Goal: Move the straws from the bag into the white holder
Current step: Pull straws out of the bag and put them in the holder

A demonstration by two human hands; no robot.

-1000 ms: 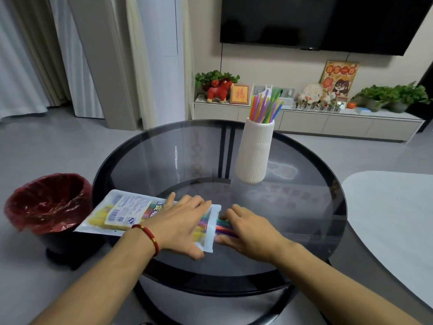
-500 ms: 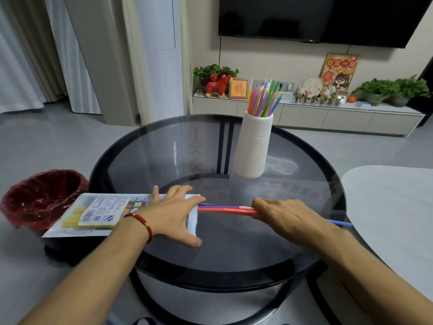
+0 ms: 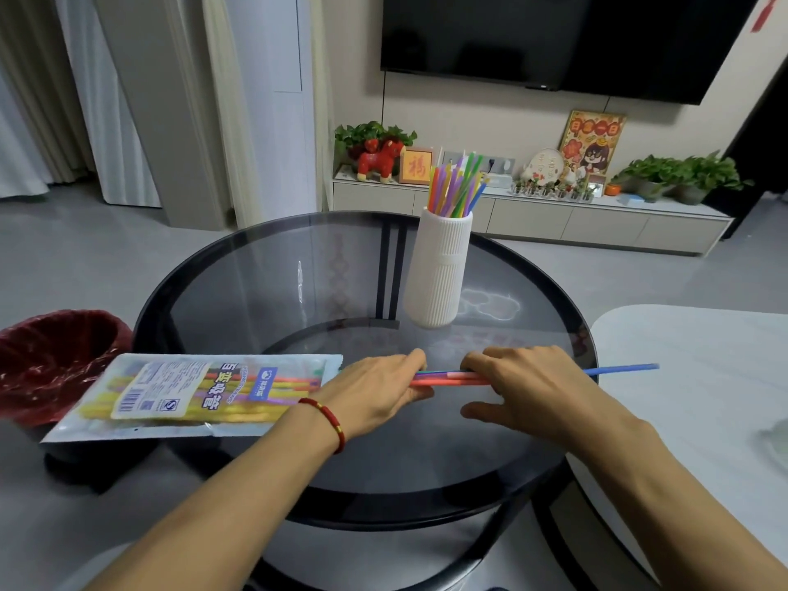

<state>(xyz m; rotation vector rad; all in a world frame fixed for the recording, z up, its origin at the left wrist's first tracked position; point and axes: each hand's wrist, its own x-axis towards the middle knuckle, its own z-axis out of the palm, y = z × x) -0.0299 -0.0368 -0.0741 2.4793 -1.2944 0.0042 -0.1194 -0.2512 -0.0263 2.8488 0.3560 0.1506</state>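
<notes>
A printed plastic bag (image 3: 192, 394) of coloured straws lies flat at the left edge of the round glass table (image 3: 264, 292), its mouth facing right. A few pulled-out straws (image 3: 447, 377), red, pink and blue, lie level just above the glass between my hands. My left hand (image 3: 375, 394) pinches their left end beside the bag's mouth. My right hand (image 3: 524, 390) grips them further right, and a blue straw's end (image 3: 622, 368) sticks out past it. The ribbed white holder (image 3: 439, 270) stands upright behind my hands, with several straws (image 3: 456, 185) in it.
A bin with a red liner (image 3: 55, 360) stands on the floor left of the table, partly under the bag. A white table (image 3: 703, 377) adjoins on the right. A TV cabinet (image 3: 533, 215) with plants and ornaments runs along the far wall.
My right hand has drawn a few straws out of the bag to the right. My left hand has left the bag's top and now pinches the straws' left end.
</notes>
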